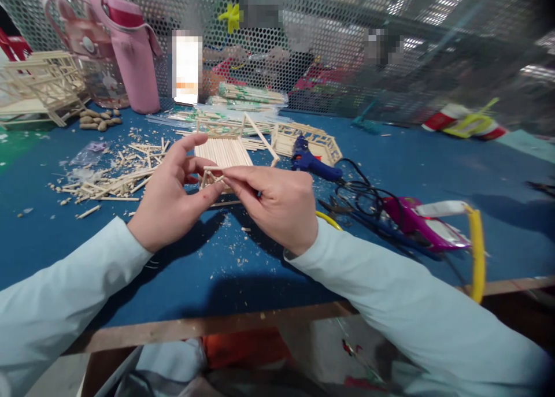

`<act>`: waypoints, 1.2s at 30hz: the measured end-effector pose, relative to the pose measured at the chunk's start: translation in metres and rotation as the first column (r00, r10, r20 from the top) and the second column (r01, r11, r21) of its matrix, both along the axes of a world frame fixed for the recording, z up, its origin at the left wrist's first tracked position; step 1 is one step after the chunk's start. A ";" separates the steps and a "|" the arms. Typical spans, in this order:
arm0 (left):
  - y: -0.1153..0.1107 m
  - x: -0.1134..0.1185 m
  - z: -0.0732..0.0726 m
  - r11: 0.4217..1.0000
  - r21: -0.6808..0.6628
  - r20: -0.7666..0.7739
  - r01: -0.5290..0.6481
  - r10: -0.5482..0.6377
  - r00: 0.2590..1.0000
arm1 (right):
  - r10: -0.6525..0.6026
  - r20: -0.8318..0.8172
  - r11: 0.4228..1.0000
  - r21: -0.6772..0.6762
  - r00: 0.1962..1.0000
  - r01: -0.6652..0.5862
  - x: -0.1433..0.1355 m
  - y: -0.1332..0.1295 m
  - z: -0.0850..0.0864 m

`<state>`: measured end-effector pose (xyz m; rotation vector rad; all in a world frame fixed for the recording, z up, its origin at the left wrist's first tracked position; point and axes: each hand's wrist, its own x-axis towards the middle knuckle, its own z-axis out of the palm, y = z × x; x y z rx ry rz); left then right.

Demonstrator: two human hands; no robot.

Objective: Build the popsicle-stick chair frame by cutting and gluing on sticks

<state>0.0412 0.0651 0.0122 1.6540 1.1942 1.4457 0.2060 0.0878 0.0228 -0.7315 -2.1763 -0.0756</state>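
My left hand (171, 197) and my right hand (277, 203) meet over the blue table (243, 270). Together they pinch a small piece made of thin wooden sticks (211, 179). The right thumb and forefinger grip its right end, while the left thumb and fingers hold its left side. Just behind my fingers stands a stick-built model with a flat panel of sticks (223, 151) and slanted side pieces. A blue glue gun (310, 163) lies to the right of that model, its black cord (362, 197) trailing toward me.
Loose cut sticks and splinters (106, 180) litter the table at left. A larger stick frame (41, 88), a pink bottle bag (132, 50) and bundles of sticks (249, 93) stand at the back. Pliers with a yellow handle (329, 212) and a magenta tool (422, 226) lie at right. People sit behind the mesh screen.
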 end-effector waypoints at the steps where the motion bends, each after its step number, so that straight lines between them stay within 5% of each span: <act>1: 0.001 0.001 0.000 1.000 0.009 0.000 -0.006 0.006 1.000 | -0.001 -0.001 1.000 -0.003 1.000 0.001 0.000 0.000 0.000; 12: 0.002 0.005 0.000 0.999 0.002 0.062 -0.035 0.035 0.997 | -0.067 -0.176 0.997 -0.054 0.982 0.059 0.003 -0.007 0.004; 21: 0.002 0.006 -0.001 0.999 0.001 0.057 -0.045 0.045 0.997 | -0.021 -0.043 0.998 0.050 0.999 0.023 0.002 0.000 0.004; 36: 0.000 0.008 -0.001 0.998 -0.001 0.054 -0.059 0.059 0.997 | -0.001 -0.030 1.000 -0.015 1.000 0.000 0.002 -0.001 0.003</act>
